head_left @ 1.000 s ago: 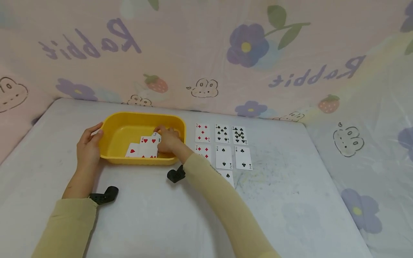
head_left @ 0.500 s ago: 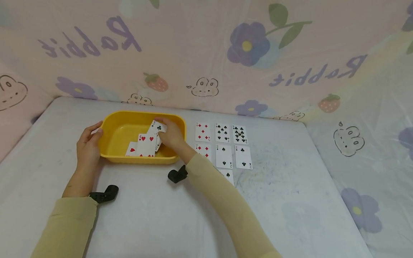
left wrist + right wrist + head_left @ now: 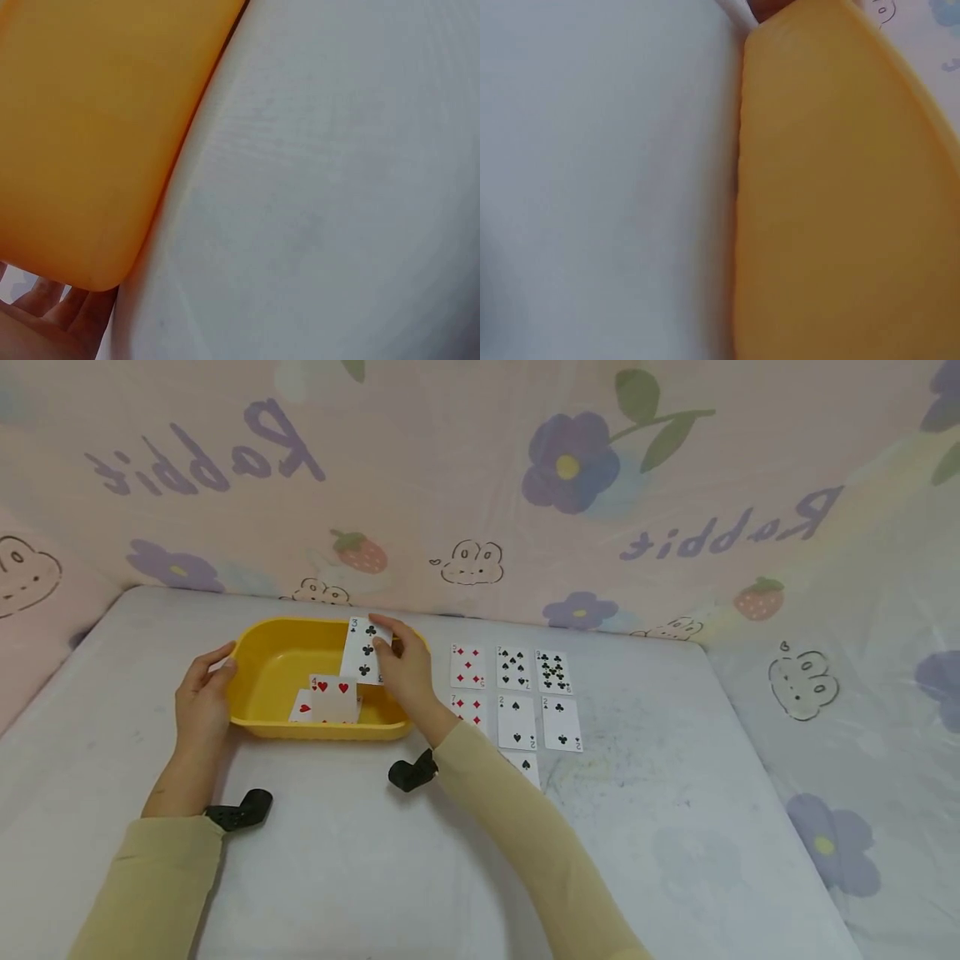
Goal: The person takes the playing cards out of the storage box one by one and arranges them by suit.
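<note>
A yellow plastic tray (image 3: 300,732) stands on the table, its outer wall filling part of both wrist views. My left hand (image 3: 204,693) lies against its left end, with thumb and fingertips touching the outer side near the rim. In the left wrist view, that hand's fingers (image 3: 64,315) are partly hidden by the tray. Over the tray's right part, my right hand (image 3: 408,672) pinches a three of clubs playing card (image 3: 365,652), thumb on the face. Below it in the tray lie a four of hearts (image 3: 333,697) and other overlapping cards, including a red heart card (image 3: 301,706).
Right of the tray, playing cards lie face up in rows, among them the five of diamonds (image 3: 467,667), nine of clubs (image 3: 553,672) and two of clubs (image 3: 562,724). My right forearm (image 3: 517,835) partly covers the lower ones. A patterned cloth (image 3: 420,485) hangs behind.
My right hand has lifted the three of clubs up and away from the other cards in the tray. The four of hearts has shifted slightly left. My left hand stays at the tray's end.
</note>
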Demonstrator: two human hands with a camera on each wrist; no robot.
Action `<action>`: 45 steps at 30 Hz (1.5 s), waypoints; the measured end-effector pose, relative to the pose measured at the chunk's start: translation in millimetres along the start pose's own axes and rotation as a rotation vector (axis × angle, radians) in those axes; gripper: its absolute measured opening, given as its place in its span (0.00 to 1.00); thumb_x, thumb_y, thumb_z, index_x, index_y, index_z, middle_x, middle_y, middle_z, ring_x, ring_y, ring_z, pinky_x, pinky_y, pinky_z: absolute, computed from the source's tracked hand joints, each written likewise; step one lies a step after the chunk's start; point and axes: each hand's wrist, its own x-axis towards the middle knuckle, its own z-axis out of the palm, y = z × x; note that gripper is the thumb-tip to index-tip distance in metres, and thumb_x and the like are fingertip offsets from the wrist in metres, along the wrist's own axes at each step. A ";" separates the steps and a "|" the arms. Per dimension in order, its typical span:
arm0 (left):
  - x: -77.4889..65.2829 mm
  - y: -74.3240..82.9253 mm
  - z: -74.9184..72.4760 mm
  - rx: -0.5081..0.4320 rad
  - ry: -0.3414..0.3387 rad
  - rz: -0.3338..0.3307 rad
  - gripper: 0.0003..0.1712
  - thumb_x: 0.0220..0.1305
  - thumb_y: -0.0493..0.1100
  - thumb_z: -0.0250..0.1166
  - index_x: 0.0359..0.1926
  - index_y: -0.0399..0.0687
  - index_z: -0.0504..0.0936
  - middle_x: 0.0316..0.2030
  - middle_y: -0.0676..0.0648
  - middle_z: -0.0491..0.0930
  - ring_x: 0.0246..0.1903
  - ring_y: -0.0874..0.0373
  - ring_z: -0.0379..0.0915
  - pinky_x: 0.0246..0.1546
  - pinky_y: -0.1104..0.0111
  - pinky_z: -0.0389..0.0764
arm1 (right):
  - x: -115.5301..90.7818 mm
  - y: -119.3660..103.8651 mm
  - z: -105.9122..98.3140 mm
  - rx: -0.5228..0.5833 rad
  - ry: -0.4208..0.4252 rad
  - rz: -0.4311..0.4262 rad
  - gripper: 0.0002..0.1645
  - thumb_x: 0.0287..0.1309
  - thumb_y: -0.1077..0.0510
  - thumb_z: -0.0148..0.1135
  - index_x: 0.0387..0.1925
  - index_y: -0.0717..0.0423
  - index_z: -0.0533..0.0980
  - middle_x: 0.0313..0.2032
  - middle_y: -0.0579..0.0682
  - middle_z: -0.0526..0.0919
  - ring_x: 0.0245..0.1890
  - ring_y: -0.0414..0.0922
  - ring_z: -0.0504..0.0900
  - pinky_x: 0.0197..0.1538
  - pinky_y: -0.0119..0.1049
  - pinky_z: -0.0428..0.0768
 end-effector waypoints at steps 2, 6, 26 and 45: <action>0.0 -0.2 0.7 -0.001 -0.005 -0.005 0.19 0.70 0.50 0.56 0.61 0.66 0.76 0.35 0.61 0.70 0.37 0.70 0.64 0.37 0.84 0.66 | -2.4 0.1 -3.1 0.055 -0.002 -0.016 0.20 0.66 0.63 0.55 0.58 0.48 0.76 0.42 0.48 0.77 0.31 0.37 0.69 0.32 0.24 0.67; -0.7 -0.9 2.7 0.006 -0.003 -0.006 0.19 0.70 0.50 0.56 0.60 0.66 0.76 0.35 0.61 0.70 0.37 0.70 0.64 0.36 0.84 0.66 | -7.4 1.4 -11.0 0.163 -0.029 -0.067 0.22 0.64 0.66 0.56 0.60 0.54 0.74 0.42 0.50 0.76 0.28 0.36 0.67 0.31 0.23 0.66; 2.2 0.0 -4.5 -0.019 -0.030 -0.043 0.20 0.69 0.51 0.57 0.60 0.68 0.76 0.36 0.67 0.72 0.38 0.73 0.65 0.37 0.89 0.67 | -44.3 49.1 -113.4 0.153 -0.053 -0.070 0.31 0.61 0.71 0.55 0.66 0.58 0.66 0.67 0.51 0.67 0.44 0.48 0.71 0.41 0.24 0.72; -0.4 0.6 -4.1 -0.058 -0.068 -0.039 0.20 0.68 0.51 0.58 0.61 0.67 0.76 0.36 0.65 0.71 0.37 0.71 0.66 0.35 0.88 0.68 | -110.7 78.0 -189.1 -0.055 -0.107 0.014 0.32 0.59 0.72 0.56 0.66 0.59 0.66 0.64 0.58 0.70 0.45 0.45 0.73 0.44 0.26 0.74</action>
